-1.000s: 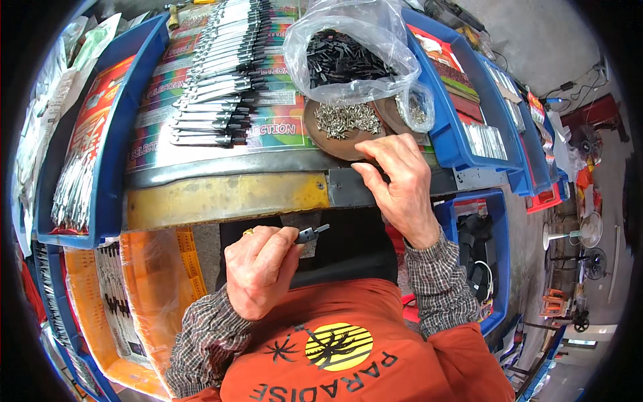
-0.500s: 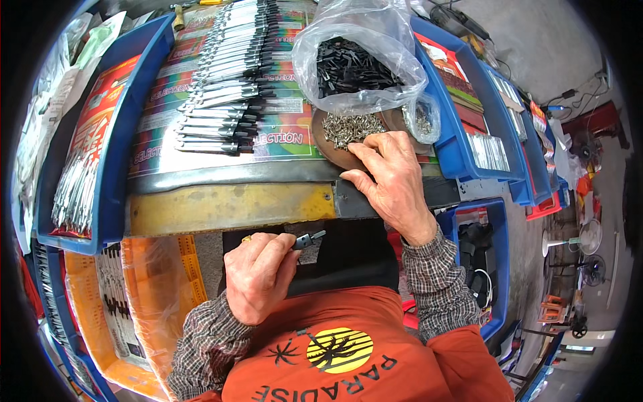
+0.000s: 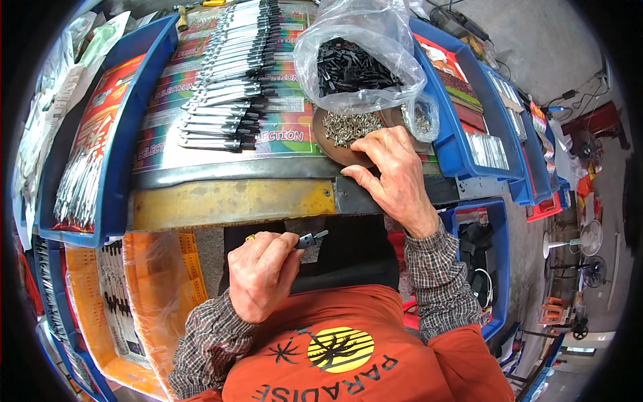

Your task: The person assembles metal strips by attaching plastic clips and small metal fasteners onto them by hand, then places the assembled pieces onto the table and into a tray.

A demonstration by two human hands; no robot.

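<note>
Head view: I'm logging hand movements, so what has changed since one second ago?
The right hand moved slightly forward and left, now reaching the near edge of the small metal pieces on the brown dish; whether it touches any is unclear. The left hand still holds the dark part. The row of silver pieces stayed put.

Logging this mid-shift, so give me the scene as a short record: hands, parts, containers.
Left hand: pinching small dark part with grey tip
Right hand: at round brown dish, thumb and forefinger apart, near small metal pieces
Bag: clear plastic, holding black pieces
Bench: silver-and-black pieces in long row
Left bin: blue, holding thin silver pieces
</note>
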